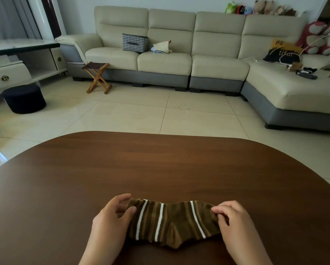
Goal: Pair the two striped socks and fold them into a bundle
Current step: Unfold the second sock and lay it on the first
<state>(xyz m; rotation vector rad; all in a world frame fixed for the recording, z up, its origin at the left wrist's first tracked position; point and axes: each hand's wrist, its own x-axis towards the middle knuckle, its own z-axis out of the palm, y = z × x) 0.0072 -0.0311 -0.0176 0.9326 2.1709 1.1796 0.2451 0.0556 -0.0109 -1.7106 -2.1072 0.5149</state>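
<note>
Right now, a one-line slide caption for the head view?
Left hand and right hand hold opposite ends of the brown striped socks flat on the wooden table.

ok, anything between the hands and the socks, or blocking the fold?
Nothing visible. The left hand already pinches the left end of the striped socks and the right hand pinches the right end. The socks lie flat on the table, with nothing between the two ends.

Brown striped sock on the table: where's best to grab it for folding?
Pinch one short end of the brown white-striped sock, coming in from its side, as the right hand and left hand do: it lies flat and long on the dark wooden table, so the ends probably lift easiest.
</note>
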